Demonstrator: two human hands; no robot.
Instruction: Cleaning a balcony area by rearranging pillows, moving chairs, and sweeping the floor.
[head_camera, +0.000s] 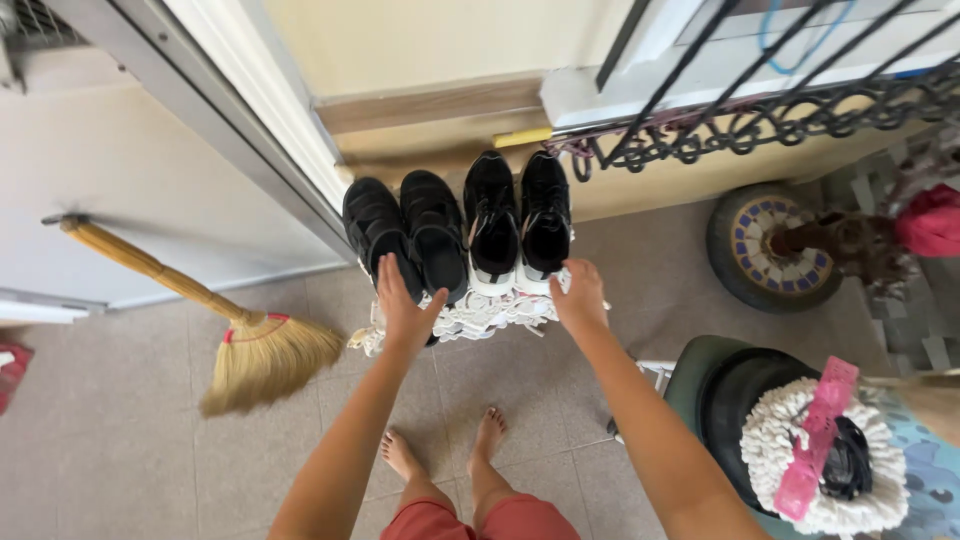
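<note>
Two pairs of black shoes stand side by side on a small stand draped with a white lace cloth (480, 315): black sandals (405, 230) on the left, black sneakers with white soles (518, 220) on the right. My left hand (402, 308) rests flat with fingers apart on the cloth just in front of the sandals. Over at the stand's right front edge, beside the sneakers, my right hand (578, 292) touches the cloth. Neither hand holds a shoe. My bare feet (445, 450) stand on the tiled floor below.
A straw broom (255, 350) leans at the left against a white door. A black iron railing (760, 120) runs at the top right, with a mosaic-topped round pot (770, 245) below it. A mop bucket with a white mop head (820, 455) sits at the lower right.
</note>
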